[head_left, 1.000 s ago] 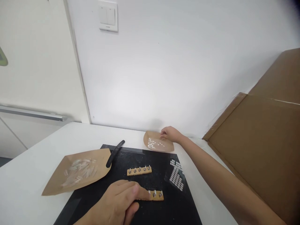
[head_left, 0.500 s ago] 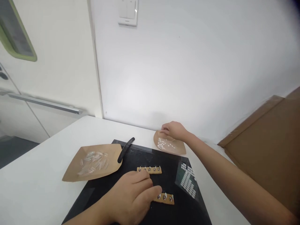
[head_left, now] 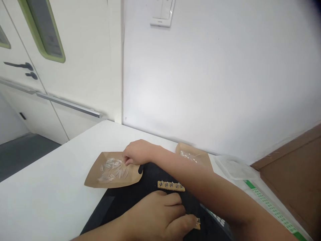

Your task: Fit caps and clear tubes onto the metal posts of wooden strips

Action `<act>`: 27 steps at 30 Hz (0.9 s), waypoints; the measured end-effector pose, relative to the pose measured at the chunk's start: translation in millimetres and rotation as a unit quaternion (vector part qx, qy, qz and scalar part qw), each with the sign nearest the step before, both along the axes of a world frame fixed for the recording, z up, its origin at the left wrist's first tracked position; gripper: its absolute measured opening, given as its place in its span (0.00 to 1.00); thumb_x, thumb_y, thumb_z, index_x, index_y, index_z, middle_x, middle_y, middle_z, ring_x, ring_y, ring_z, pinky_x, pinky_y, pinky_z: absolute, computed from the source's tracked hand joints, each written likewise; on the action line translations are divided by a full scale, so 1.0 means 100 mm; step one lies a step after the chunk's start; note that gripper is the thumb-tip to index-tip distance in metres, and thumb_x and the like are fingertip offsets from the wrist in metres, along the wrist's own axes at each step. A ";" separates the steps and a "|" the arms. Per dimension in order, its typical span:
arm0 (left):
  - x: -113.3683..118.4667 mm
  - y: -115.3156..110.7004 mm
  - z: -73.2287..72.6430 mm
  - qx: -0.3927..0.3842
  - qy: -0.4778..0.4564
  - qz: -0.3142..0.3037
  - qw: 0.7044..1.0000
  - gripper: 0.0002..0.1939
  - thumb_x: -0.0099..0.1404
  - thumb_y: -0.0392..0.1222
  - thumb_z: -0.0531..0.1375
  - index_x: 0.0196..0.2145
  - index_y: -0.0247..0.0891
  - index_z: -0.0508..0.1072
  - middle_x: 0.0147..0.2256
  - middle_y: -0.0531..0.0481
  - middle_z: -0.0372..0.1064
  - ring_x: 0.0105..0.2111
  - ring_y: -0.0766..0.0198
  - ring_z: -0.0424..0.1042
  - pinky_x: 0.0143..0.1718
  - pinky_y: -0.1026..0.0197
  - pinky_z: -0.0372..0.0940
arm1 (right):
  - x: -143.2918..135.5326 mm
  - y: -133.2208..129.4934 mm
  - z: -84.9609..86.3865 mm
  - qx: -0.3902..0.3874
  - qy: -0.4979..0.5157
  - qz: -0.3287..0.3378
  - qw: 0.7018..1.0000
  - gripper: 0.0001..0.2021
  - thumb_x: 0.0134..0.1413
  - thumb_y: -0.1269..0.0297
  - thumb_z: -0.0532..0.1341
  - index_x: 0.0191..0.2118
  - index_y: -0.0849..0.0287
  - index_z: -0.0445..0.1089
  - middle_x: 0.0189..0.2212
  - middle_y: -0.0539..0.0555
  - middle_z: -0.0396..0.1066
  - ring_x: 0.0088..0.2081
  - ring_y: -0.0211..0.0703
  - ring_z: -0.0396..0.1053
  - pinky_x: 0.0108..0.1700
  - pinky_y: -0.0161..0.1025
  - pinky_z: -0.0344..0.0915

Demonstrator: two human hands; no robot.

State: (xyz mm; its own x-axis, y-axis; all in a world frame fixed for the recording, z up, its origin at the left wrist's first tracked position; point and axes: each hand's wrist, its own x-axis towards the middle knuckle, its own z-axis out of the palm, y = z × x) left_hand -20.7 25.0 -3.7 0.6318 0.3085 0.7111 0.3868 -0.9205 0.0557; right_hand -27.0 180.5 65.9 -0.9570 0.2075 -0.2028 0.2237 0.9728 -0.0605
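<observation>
My right hand reaches across to a kraft paper tray, its fingers pinched together at the right edge of the pile of clear plastic nail tips. Whatever is between the fingertips is hidden. My left hand is closed over a small tan strip on the black mat, and only the strip's right end shows past the thumb. Just beyond that hand lies another tan strip, with a row of small metal fittings and white pegs standing on it.
A second kraft tray with tiny white pieces stands by the wall, partly behind my right forearm. A black curved object is mostly hidden. White dots on a sheet, a clear plastic container and a green-white strip are at right.
My right hand has moved left from the white-piece tray to the tray of clear nail tips. My left hand stays over the near strip, covering more of it. The view has shifted left.
</observation>
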 end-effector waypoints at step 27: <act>0.00 0.09 -0.02 0.029 -0.040 0.037 0.998 0.11 0.65 0.32 0.58 0.45 0.36 0.70 0.27 0.54 0.72 0.31 0.60 0.69 0.25 0.58 0.55 | 0.01 0.00 -0.44 -0.040 0.005 -0.035 0.999 0.09 0.67 0.63 0.66 0.50 0.48 0.81 0.48 0.49 0.82 0.49 0.45 0.77 0.40 0.35 0.66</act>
State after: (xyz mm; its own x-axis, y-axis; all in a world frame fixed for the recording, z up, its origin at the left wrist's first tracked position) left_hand -21.1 33.9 -6.1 0.5491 0.3081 0.7769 0.4495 -0.8925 0.0362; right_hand -26.1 180.7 21.8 -0.9428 0.2570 -0.2122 0.2894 0.9470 -0.1391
